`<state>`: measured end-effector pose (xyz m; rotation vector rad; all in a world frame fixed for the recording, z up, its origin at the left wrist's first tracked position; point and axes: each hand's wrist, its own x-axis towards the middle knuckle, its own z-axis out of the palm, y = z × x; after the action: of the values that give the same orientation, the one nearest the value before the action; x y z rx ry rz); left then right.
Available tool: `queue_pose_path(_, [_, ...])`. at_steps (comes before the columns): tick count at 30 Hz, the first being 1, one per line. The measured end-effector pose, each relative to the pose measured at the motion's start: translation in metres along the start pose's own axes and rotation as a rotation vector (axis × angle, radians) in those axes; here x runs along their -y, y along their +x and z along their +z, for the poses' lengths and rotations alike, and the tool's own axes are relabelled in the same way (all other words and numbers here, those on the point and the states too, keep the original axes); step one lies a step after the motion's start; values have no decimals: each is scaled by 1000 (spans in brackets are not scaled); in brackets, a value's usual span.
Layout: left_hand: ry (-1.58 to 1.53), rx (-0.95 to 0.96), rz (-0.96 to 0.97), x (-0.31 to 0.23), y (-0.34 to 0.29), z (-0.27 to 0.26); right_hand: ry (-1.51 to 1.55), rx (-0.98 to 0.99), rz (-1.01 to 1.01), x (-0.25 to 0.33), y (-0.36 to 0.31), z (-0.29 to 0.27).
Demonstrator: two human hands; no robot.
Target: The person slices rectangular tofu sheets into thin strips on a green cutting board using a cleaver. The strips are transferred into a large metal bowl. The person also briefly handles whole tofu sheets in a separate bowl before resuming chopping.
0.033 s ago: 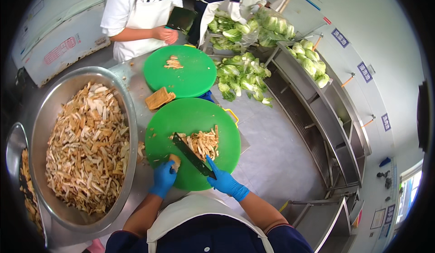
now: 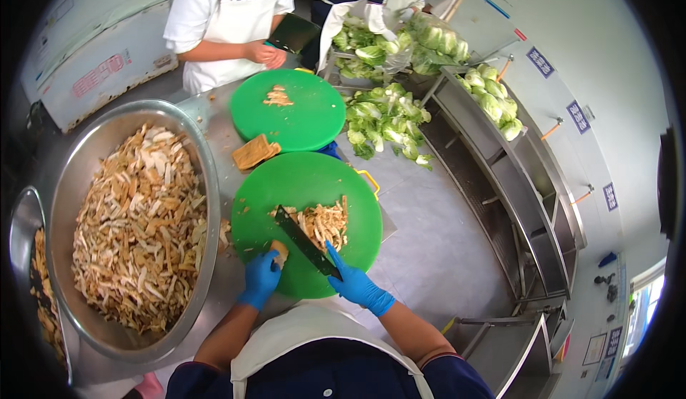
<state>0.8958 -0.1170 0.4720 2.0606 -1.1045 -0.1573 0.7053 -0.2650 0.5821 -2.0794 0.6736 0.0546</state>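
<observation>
In my blue-gloved right hand (image 2: 357,284) is the handle of a broad dark cleaver (image 2: 304,238), index finger stretched along its blade. The blade lies slantwise over the near green round cutting board (image 2: 343,175), against a heap of brown-edged, pale strips (image 2: 325,226) that look like fried tofu. At the board's lower left, my blue-gloved left hand (image 2: 260,279) has its fingers closed on a tofu piece (image 2: 279,254), a short way left of the blade. Its fingertips are partly hidden. A whole brown tofu slab (image 2: 255,152) lies between the two boards.
To the left stands a big steel basin (image 2: 207,206) full of cut strips. Another green board (image 2: 286,131) lies beyond mine, with a co-worker (image 2: 236,34) behind it. Cabbage leaves (image 2: 389,124) lie on the floor. Steel sinks (image 2: 500,177) line the right wall.
</observation>
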Motion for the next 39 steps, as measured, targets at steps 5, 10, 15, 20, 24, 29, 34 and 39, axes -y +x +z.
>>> queue_pose_path(5, [-135, -171, -71, 0, -18, -15, -118, -58, -278, 15, -5, 9])
queue_pose_path(10, [-151, -108, -164, 0, -33, -22, -274, 44, -228, 29, -10, 5])
queue_pose_path(15, [-139, -147, -177, -2, -29, -17, -280, 10, -309, 39, -14, 7])
queue_pose_path(20, [-57, -73, -192, -6, -19, -17, -355, 61, -233, 29, -3, 9])
queue_pose_path(24, [-118, -102, -212, -2, -20, -15, -301, 15, -311, 33, -6, 12])
queue_pose_path(29, [-115, -96, -234, 2, -21, -13, -361, 183, -70, 49, -5, 11])
queue_pose_path(34, [-111, -73, -259, 0, -20, -15, -356, 91, -202, 31, -8, 25])
queue_pose_path(39, [-110, -55, -297, -2, -17, -17, -335, 123, -132, 43, -4, 11])
